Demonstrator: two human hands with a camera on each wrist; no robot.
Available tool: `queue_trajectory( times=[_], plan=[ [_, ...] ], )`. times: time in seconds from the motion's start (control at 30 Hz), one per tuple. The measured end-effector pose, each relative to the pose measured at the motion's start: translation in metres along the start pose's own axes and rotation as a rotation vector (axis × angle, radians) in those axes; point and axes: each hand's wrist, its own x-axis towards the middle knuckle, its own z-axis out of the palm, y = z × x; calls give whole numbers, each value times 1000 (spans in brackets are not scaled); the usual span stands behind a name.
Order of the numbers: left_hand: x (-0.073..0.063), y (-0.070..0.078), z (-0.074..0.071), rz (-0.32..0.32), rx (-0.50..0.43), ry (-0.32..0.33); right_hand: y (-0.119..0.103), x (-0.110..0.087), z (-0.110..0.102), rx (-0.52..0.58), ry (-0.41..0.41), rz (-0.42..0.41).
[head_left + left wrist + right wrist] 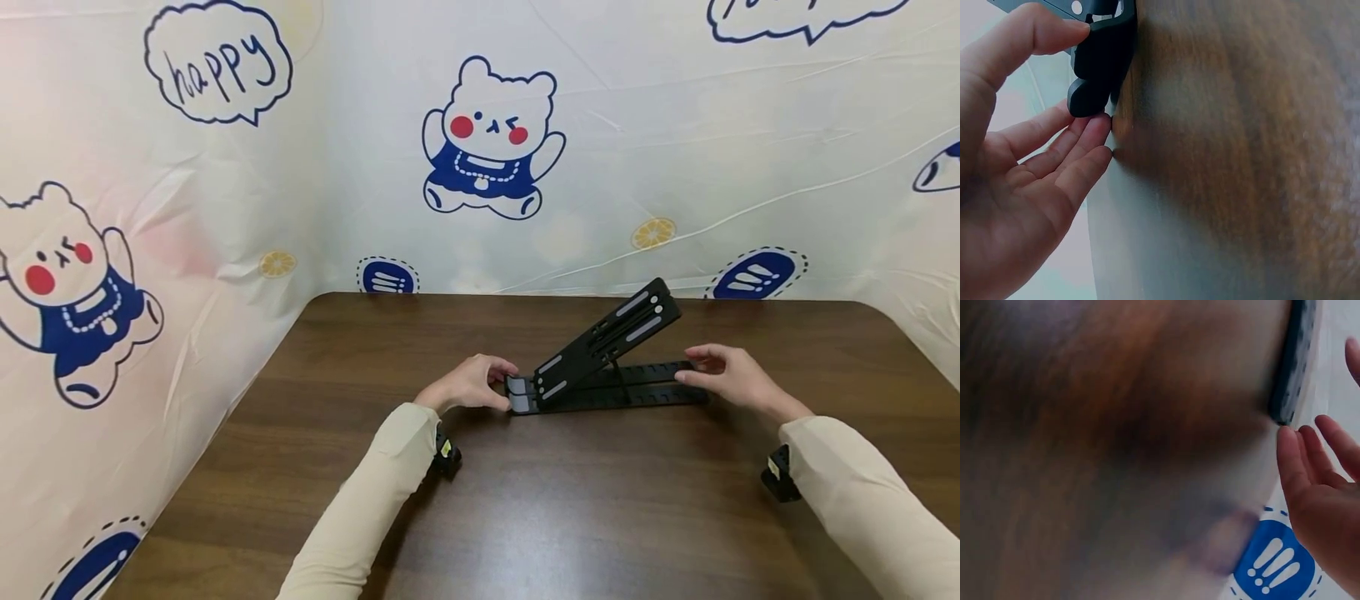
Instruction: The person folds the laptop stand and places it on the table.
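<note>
A black folding laptop stand [600, 346] sits on the table, its upper plate tilted up to the right over two flat base rails [663, 395]. Grey pads line the lip at its left end. There my left hand [474, 385] grips the end between thumb and fingers; in the left wrist view the thumb presses the dark lip [1094, 69] from one side and the fingers lie under the other. At the rails' right end is my right hand [726, 379], thumb and fingers spread apart. Its relaxed fingertips [1288, 440] come right at the rail tip in the right wrist view.
The brown wooden table [570, 508] reaches back to a pale cloth [360, 167] printed with cartoon bears. The same cloth hangs along both sides. A small black camera [447, 454] is strapped at the left wrist, another black camera [780, 475] at the right.
</note>
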Motion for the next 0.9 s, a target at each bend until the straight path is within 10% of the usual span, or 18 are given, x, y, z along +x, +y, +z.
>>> queue_trajectory(
  times=[0.33, 0.9],
  plan=[
    [-2, -1, 1, -5, -30, 7, 13, 1, 6, -31, -179, 11],
    [-1, -8, 0, 39, -37, 27, 12, 5, 4, -172, -135, -91]
  ],
)
